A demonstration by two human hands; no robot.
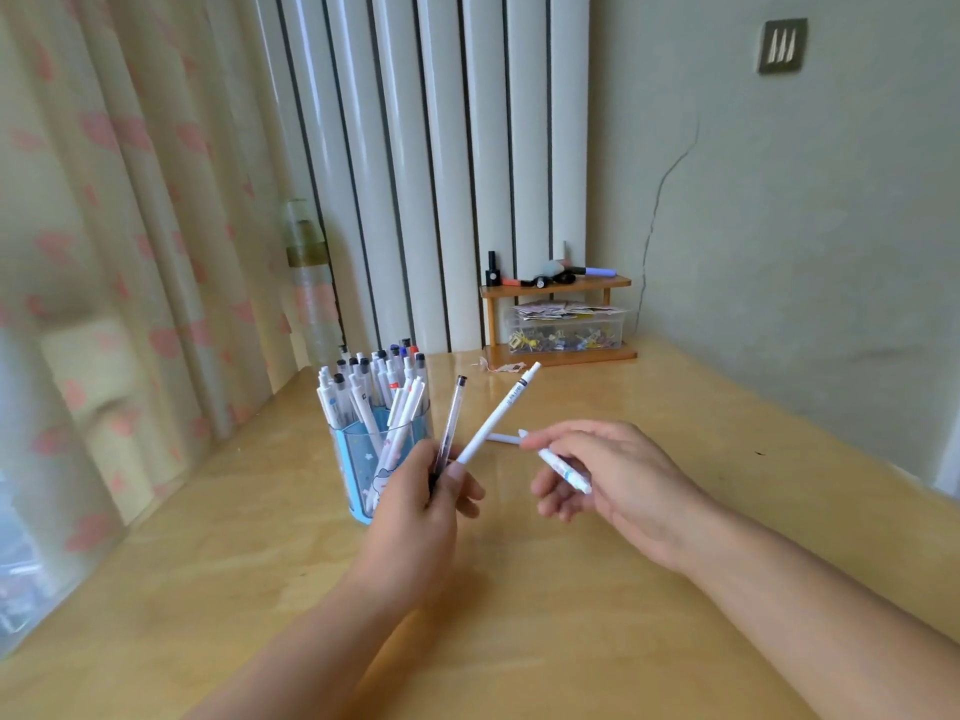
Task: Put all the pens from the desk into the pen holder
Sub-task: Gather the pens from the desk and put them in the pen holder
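Note:
A clear and blue pen holder [358,459] stands on the wooden desk [519,589], packed with several white pens. Just right of it, my left hand [431,506] grips two pens that fan upward: a clear pen with a dark cap [451,418] and a white pen [501,410]. My right hand [608,475] hovers to the right, fingers closed on a white pen with a blue band [563,467]. One more white pen [501,438] lies flat on the desk behind the hands, partly hidden by my right fingers.
A small wooden shelf [558,356] at the back holds bottles, markers and a clear box of clips. A plastic bottle [311,304] stands behind the holder by the curtain. The wall runs along the right.

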